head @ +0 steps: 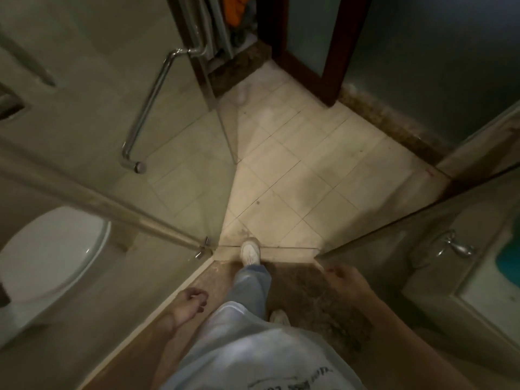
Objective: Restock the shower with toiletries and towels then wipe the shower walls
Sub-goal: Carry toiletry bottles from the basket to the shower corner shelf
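I look straight down at a dim bathroom floor. My left hand (191, 302) hangs low by my left thigh, fingers loosely curled, holding nothing. My right hand (342, 278) hangs to the right, fingers curled inward, also with nothing in it. The glass shower door (157, 88) stands swung out on the left, with a long chrome bar handle (146, 108) on it. My front white shoe (250, 251) rests on the threshold between the dark stone strip (309, 299) and the pale floor tiles (295, 170). No toiletries or towels are in view.
A white toilet (47, 266) sits behind the glass at lower left. A sink counter with a chrome tap (457, 246) and a teal object (508, 261) lies at the right. A dark wooden door frame (332, 66) stands at the top, with something orange (236, 9) beyond.
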`<state>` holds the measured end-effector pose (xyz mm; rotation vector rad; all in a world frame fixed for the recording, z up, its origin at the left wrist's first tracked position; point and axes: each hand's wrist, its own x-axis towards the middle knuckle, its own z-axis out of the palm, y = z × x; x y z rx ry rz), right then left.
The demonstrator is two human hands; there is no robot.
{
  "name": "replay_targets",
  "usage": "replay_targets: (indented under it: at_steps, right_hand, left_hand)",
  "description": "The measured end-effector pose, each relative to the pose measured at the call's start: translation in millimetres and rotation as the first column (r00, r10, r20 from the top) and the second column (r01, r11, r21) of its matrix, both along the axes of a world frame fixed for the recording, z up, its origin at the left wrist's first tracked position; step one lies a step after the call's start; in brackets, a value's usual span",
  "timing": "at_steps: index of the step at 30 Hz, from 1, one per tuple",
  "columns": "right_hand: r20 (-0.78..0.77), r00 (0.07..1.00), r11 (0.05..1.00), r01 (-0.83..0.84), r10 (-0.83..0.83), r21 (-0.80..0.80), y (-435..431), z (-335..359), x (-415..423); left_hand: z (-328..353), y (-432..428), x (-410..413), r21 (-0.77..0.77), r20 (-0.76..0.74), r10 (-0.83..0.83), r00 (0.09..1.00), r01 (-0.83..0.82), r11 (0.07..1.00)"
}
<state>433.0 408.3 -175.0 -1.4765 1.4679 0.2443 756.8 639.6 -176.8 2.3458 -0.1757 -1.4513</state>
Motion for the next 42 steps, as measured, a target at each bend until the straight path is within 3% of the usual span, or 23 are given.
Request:
replay_targets:
  at_steps: [7, 16, 21, 26, 34, 38, 42]
  right_hand:
    - [-0.149, 0.979, 0.988, 0.149, -0.141, 0.044, -21.2, -9.4, 14.4]
    - [-0.163, 0.898, 0.901, 0.426, -0.409, 0.087, -24.9, -16.4, 55.2]
    - [-0.161, 0.913, 0.909, 0.396, -0.375, 0.128, -49.6, -25.6, 77.7]
    - [-0.166, 0.936, 0.943, 0.324, -0.309, 0.072, -100.1, -29.4, 98.0]
    - [0.022, 0.842, 0.840, 0.535, -0.539, 0.088, -201.5, -7.1, 121.3]
    - [0.004, 0.856, 0.854, 0.516, -0.518, 0.066, -227.5, 2.9, 108.9]
    - [0.010, 0.798, 0.797, 0.600, -0.602, 0.077, -244.8, 14.2, 93.2]
  left_hand:
    - [-3.6, -169.1, 77.8, -0.141, 0.000, -0.195, 0.981, 0.193, 0.971]
    - [20.8, -311.3, 129.0, -0.196, 0.056, -0.459, 0.887, 0.461, 0.866]
    - [24.4, -335.4, 144.7, -0.174, 0.078, -0.477, 0.876, 0.483, 0.858]
    - [24.7, -328.9, 164.3, -0.110, 0.053, -0.421, 0.906, 0.424, 0.899]
    - [34.3, -321.8, 163.1, -0.044, 0.031, -0.353, 0.935, 0.354, 0.934]
    - [34.3, -328.1, 153.7, -0.033, 0.005, -0.317, 0.948, 0.317, 0.948]
    - [29.7, -340.3, 155.5, -0.032, -0.021, -0.354, 0.935, 0.353, 0.935]
